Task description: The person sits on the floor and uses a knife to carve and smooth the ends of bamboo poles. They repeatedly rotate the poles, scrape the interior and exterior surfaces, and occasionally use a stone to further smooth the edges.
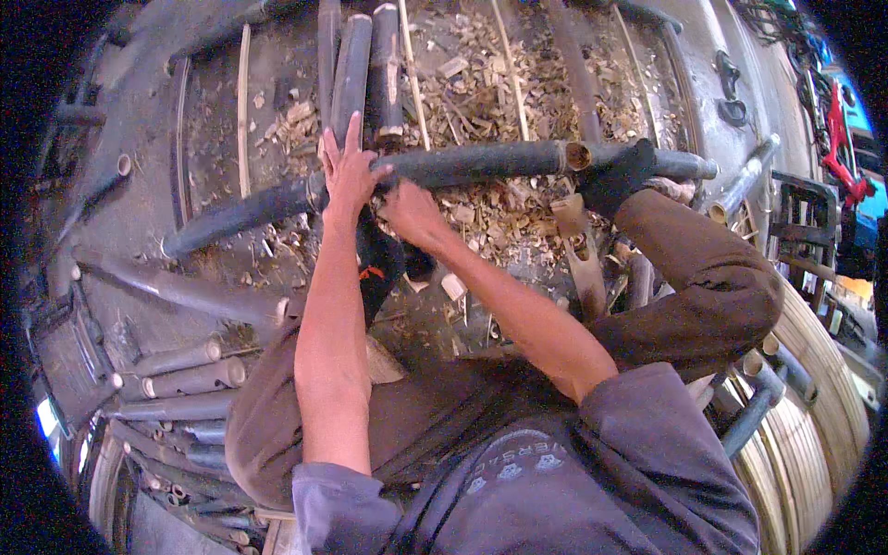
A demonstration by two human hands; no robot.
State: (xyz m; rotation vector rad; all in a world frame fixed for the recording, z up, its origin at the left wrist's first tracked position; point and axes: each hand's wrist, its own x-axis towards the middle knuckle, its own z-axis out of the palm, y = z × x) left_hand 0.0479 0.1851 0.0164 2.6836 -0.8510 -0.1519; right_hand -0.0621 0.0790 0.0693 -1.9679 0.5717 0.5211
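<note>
A dark bamboo pole (472,165) lies crosswise in front of me, its cut end at the right. My left hand (350,180) rests at the pole's left part with fingers stretched and spread, near the lower ends of upright bamboo pieces (351,69). Just right of it, my right hand (413,215) is curled closed against the pole's near side. Whatever it may hold is hidden by the fingers. Another dark bamboo length (245,217) continues leftward from beneath my left hand. My right foot in a black covering (618,180) presses on the pole near its right end.
Wood chips (518,222) cover the ground around the pole. Thin light strips (510,69) run away from me. Loose bamboo pieces (194,379) lie at the left, a grey pole (185,291) among them. Bundled pale slats (814,370) curve along the right. A wooden block (578,250) stands near my right foot.
</note>
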